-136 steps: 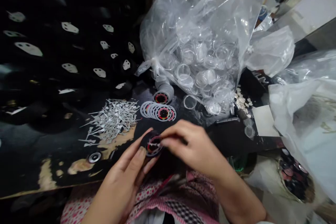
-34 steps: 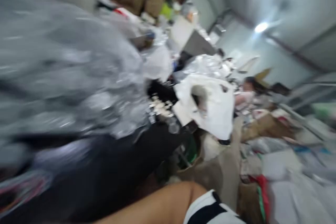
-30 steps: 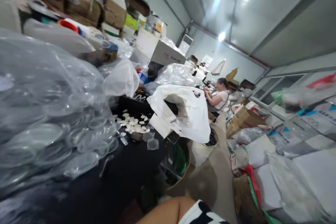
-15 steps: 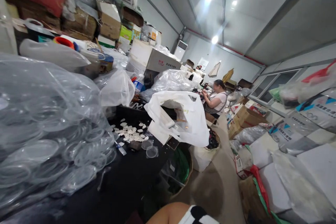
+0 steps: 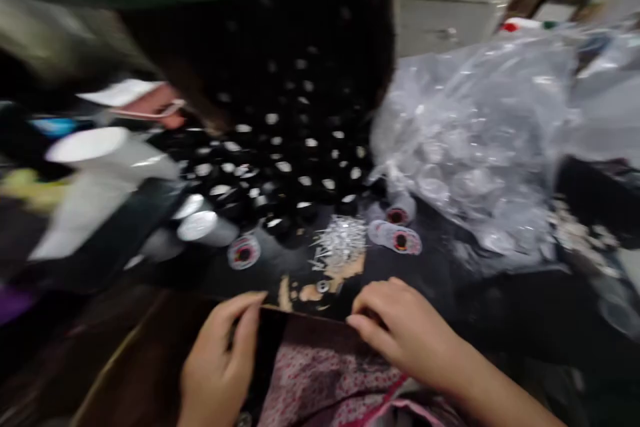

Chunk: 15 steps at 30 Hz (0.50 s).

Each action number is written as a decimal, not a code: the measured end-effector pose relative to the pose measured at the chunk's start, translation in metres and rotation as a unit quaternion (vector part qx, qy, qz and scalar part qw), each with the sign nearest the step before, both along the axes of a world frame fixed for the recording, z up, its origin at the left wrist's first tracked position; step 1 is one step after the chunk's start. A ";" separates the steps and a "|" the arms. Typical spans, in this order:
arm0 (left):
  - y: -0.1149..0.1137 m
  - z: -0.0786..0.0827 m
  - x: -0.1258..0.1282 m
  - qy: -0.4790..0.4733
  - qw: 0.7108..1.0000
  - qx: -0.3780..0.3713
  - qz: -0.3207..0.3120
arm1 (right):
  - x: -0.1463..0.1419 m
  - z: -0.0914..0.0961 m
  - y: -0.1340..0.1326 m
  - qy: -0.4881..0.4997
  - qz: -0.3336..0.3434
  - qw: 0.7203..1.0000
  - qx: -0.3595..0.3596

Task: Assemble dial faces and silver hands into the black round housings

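Blurry shot: left hand [image 5: 220,355] and right hand [image 5: 396,324] sit curled on the worktop [image 5: 450,283] near edge, can't tell if gripping.

Seemingly an assembly workshop: heaped black parts [image 5: 295,147], bagged clear lids [image 5: 475,140].

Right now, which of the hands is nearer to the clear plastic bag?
Right. The right hand sits just below and left of the bag; the left hand is much farther left.
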State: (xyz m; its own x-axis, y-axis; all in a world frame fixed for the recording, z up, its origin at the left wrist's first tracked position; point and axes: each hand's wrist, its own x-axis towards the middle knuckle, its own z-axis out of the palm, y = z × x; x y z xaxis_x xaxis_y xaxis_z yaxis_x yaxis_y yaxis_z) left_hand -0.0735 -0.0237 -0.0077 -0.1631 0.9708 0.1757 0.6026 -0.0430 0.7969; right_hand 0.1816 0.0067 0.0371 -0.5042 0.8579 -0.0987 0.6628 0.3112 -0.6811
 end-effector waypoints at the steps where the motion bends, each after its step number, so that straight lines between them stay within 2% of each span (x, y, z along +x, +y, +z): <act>1: 0.018 0.004 -0.005 0.031 0.999 0.008 0.013 | -0.002 0.000 0.001 0.007 0.003 1.000 -0.009; 5: 0.094 0.003 0.007 0.080 0.995 0.054 0.008 | 0.003 0.005 0.000 -0.002 -0.001 0.999 -0.033; 7: 0.114 0.000 0.017 0.067 0.996 0.052 -0.001 | 0.005 0.007 -0.001 -0.009 -0.005 0.999 -0.046; 10: 0.115 -0.003 0.020 0.026 0.999 0.037 0.002 | 0.006 0.006 0.002 0.003 -0.011 0.998 -0.056; 13: 0.095 0.002 0.021 -0.035 0.999 -0.001 0.003 | 0.003 0.005 0.011 0.045 -0.054 0.995 -0.068; 15: 0.078 0.006 0.029 -0.129 0.990 -0.051 -0.021 | -0.001 0.004 0.020 0.097 -0.099 0.988 -0.075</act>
